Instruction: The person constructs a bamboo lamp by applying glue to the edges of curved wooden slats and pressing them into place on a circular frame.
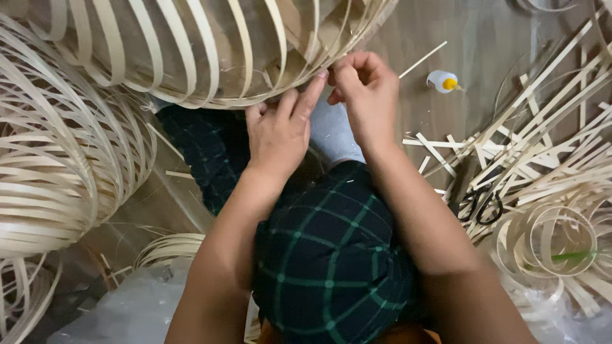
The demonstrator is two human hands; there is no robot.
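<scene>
1. Left hand [278, 130]: lies palm down against the lower rim of the bamboo-strip frame [191, 57], fingers loosely spread, forefinger stretched up and to the right so that its tip touches the rim just beside the other hand.
2. Right hand [363, 95]: fingers curled in, thumb and fingertips pressed together in a pinch at the same rim; what lies between them is too small to tell, most likely a thin strip end.
3. Bamboo-strip frame: large open form of pale curved strips, filling the upper left of the view; its lower edge hangs just above the person's lap, where both hands meet.
4. Dark green checked trousers [328, 255]: bent knee in the lower middle, between the two forearms; a second dark checked patch shows below the frame, left of the left hand.
5. Second strip frame [57, 185]: rounded, ribbed, at the left edge, near the first one.
6. Small white glue bottle [442, 81]: yellow nozzle, lying on the wooden floor [491, 44], right of the right hand and apart from it.
7. Black-handled scissors [481, 207]: on the floor at right, among the cuttings.
8. Loose bamboo strips [542, 146]: heaped straight offcuts at right, with coiled strips [551, 236] below them.
9. Clear plastic sheeting [127, 312]: lower left corner.
</scene>
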